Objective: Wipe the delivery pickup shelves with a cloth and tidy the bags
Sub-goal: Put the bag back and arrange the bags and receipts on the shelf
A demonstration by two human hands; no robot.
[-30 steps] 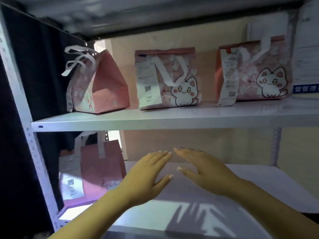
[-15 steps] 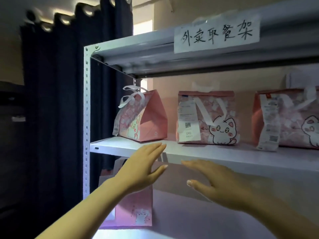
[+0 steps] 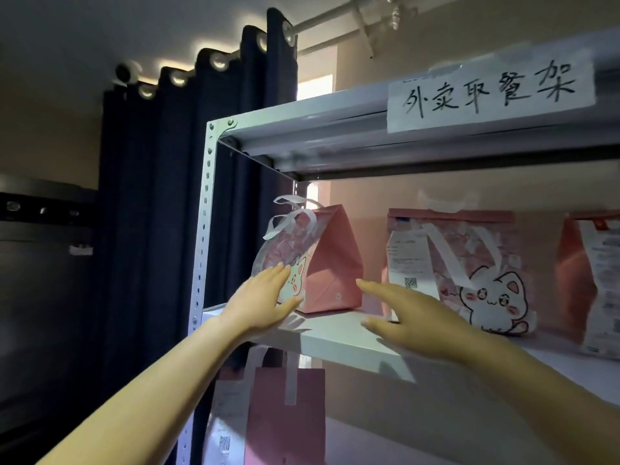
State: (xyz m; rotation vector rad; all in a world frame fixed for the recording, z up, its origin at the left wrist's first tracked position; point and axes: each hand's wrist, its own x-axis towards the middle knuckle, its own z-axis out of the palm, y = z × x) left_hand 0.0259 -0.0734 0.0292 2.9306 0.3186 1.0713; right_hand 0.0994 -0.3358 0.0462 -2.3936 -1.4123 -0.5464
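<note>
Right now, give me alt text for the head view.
Two open hands, left hand and right hand, reach toward the leftmost pink bag on a white metal shelf. Two more cat-print bags stand to its right, under a handwritten paper sign.

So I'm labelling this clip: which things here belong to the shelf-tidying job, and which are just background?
Belongs to the job:
left hand, open, at the turned bag
right hand, open, beside it
cat bag
right-edge bag
lower bag
shelf

Background:
curtain
handwritten sign
curtain rod

No cloth in view.
</note>
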